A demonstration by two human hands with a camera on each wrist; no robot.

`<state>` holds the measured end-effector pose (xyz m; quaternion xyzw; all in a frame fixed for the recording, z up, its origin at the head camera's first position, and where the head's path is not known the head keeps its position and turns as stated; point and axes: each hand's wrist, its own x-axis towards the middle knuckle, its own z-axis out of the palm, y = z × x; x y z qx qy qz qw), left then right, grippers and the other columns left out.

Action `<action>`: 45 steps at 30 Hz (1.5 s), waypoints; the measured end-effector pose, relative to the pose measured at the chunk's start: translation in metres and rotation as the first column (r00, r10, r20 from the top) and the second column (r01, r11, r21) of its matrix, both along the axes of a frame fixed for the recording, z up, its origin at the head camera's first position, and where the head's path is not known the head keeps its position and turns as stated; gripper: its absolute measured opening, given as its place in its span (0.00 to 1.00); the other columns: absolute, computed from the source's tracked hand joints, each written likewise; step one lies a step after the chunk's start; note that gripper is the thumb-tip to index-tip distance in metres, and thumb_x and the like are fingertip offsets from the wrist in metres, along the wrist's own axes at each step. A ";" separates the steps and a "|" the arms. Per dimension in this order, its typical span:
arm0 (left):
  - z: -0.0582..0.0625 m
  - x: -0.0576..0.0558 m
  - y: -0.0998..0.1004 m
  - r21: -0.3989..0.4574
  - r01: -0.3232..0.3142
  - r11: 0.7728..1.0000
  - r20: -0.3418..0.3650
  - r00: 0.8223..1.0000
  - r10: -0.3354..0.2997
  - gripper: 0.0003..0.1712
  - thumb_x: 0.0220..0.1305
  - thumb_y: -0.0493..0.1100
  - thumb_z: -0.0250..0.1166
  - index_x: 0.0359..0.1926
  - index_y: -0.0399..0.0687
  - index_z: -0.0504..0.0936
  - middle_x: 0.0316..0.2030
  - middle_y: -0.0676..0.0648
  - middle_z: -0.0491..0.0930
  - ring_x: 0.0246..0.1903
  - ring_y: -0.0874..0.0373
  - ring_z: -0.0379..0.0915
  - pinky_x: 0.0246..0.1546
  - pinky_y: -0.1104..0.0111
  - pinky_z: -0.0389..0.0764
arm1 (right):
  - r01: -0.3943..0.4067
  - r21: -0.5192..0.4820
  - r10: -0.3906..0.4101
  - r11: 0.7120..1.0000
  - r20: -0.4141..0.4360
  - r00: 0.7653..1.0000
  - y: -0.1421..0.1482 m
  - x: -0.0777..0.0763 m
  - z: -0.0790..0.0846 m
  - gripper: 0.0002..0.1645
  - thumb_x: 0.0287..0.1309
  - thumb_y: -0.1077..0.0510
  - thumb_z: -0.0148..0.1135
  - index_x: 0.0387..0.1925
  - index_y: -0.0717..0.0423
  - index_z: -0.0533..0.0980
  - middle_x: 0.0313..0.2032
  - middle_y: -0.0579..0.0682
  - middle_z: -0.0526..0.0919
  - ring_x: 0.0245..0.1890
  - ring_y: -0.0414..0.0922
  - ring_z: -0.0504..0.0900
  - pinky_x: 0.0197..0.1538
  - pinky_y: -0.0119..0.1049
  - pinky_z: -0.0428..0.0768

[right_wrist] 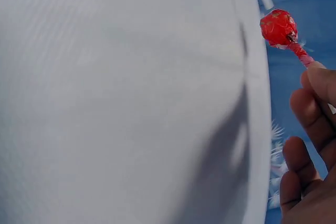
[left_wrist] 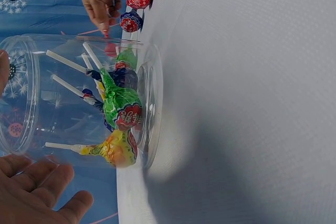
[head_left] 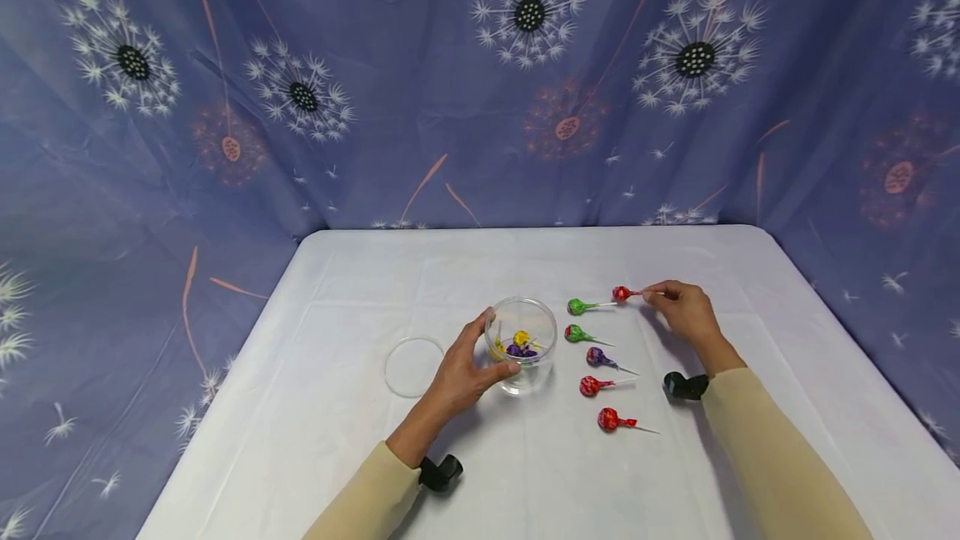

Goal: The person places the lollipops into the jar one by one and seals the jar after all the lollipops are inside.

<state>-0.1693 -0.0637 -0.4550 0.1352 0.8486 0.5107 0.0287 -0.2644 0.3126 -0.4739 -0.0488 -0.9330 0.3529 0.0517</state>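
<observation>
My left hand (head_left: pixel 463 369) holds a clear plastic jar (head_left: pixel 534 312) by its upper sides, thumb toward me and fingers on the far left. Inside it lie several wrapped lollipops; the left wrist view shows a green lollipop (left_wrist: pixel 122 106) and a yellow lollipop (left_wrist: pixel 119 149) near the jar's bottom. At the far right, my right hand (head_left: pixel 686 311) pinches a red lollipop (head_left: pixel 622 294) by its stick end between thumb and forefinger. In the right wrist view this red lollipop (right_wrist: pixel 279 28) points away from the fingertips, the other fingers loosely bent.
Right of the jar runs a column of lollipops: a green one (head_left: pixel 576 307), another green one (head_left: pixel 574 333), a purple one (head_left: pixel 597 357) and red ones (head_left: pixel 590 387) nearer me. A clear ring-like lid (head_left: pixel 387 369) lies left of the jar on the white table (head_left: pixel 300 440).
</observation>
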 end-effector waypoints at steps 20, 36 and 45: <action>0.001 0.002 -0.001 0.015 0.008 1.000 -0.020 1.000 -0.008 0.51 0.52 0.59 0.69 0.72 0.63 0.52 0.69 0.46 0.61 0.71 0.46 0.52 0.68 0.43 0.56 | -0.150 -0.189 0.108 0.970 -0.218 0.970 -0.064 0.031 0.072 0.22 0.59 0.41 0.60 0.42 0.54 0.82 0.32 0.44 0.75 0.35 0.41 0.65 0.37 0.38 0.64; 0.002 0.002 -0.001 0.026 0.009 1.000 -0.021 1.000 -0.008 0.51 0.51 0.58 0.70 0.72 0.62 0.53 0.69 0.46 0.61 0.71 0.46 0.52 0.68 0.44 0.55 | -0.312 -0.189 0.258 0.931 -0.263 0.930 -0.112 0.051 0.094 0.12 0.59 0.46 0.62 0.36 0.48 0.84 0.31 0.43 0.80 0.40 0.41 0.67 0.40 0.39 0.67; 0.002 0.001 -0.001 0.028 0.008 1.000 -0.001 1.000 -0.008 0.52 0.51 0.59 0.70 0.72 0.63 0.53 0.69 0.47 0.60 0.71 0.48 0.52 0.69 0.45 0.55 | -0.416 -0.069 0.379 0.907 -0.300 0.876 -0.142 0.054 0.090 0.05 0.55 0.50 0.66 0.30 0.45 0.84 0.28 0.45 0.82 0.37 0.42 0.67 0.46 0.44 0.64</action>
